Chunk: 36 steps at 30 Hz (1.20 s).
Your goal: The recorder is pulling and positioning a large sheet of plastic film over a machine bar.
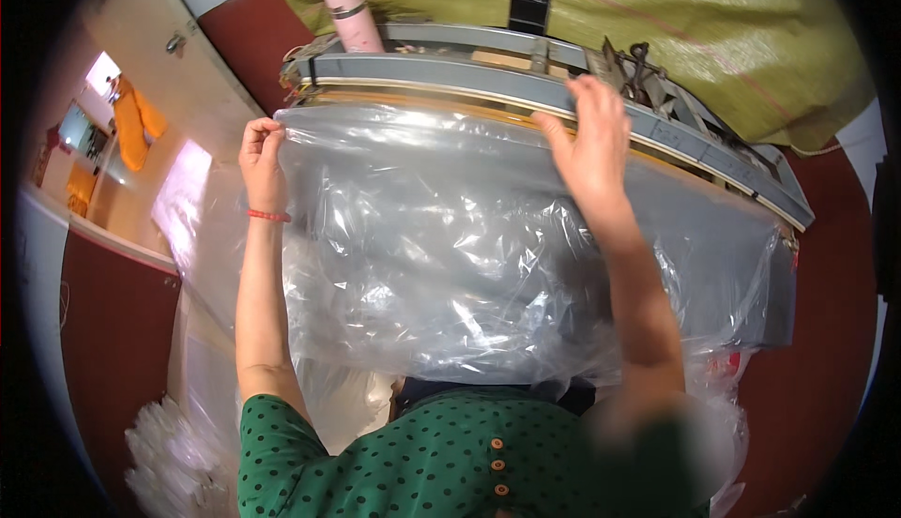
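Observation:
A wide sheet of clear plastic film (441, 246) lies over a grey work surface in front of me, creased and shiny. At its far left corner my left hand (262, 157) pinches the film's edge between thumb and fingers. My right hand (596, 143) is open, thumb apart from the fingers, with its fingertips over the long grey metal bar (432, 69) behind the film. Whether those fingertips touch the bar, I cannot tell. A yellowish strip (422, 103) runs along the bar's near side, by the film's far edge.
On the left of the machine's back stands a pink bottle (351, 19). Dark metal parts (638, 72) sit behind the bar at right. A yellow-green woven sheet (676, 21) covers the back. Bunched clear plastic (178, 448) lies at lower left, and a door (174, 11) stands beyond it.

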Available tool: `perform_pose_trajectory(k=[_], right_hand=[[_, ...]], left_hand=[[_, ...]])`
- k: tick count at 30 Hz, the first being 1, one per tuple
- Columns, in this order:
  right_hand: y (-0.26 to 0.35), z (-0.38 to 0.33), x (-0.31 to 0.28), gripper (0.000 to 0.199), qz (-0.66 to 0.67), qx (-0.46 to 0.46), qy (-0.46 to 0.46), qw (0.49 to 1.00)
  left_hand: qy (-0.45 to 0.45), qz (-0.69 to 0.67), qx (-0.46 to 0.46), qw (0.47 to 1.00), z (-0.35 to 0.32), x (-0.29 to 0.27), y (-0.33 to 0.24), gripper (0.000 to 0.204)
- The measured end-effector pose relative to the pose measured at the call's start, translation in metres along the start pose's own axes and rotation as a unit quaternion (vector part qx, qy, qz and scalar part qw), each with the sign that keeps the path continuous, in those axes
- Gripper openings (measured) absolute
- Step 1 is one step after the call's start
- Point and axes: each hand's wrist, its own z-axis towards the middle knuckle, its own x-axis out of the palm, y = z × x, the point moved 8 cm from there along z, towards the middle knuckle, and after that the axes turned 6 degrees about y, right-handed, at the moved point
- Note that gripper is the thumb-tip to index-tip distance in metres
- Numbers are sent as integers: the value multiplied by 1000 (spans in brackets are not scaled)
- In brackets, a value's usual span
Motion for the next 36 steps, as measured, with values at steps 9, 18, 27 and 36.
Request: perform_pose_trajectory(k=[9, 18, 27, 36], right_hand=[[80, -104, 91, 38, 518, 133, 535, 654], [105, -72, 84, 41, 457, 99, 434, 770], [-73, -103, 73, 12, 555, 362, 143, 735], [-424, -255, -204, 30, -132, 419, 28, 898]], left_hand=[[-75, 182, -22, 980, -22, 15, 28, 8], [-17, 163, 30, 986, -3, 61, -10, 8], [145, 529, 63, 834, -50, 72, 13, 69], [379, 515, 5, 769, -157, 127, -9, 68]])
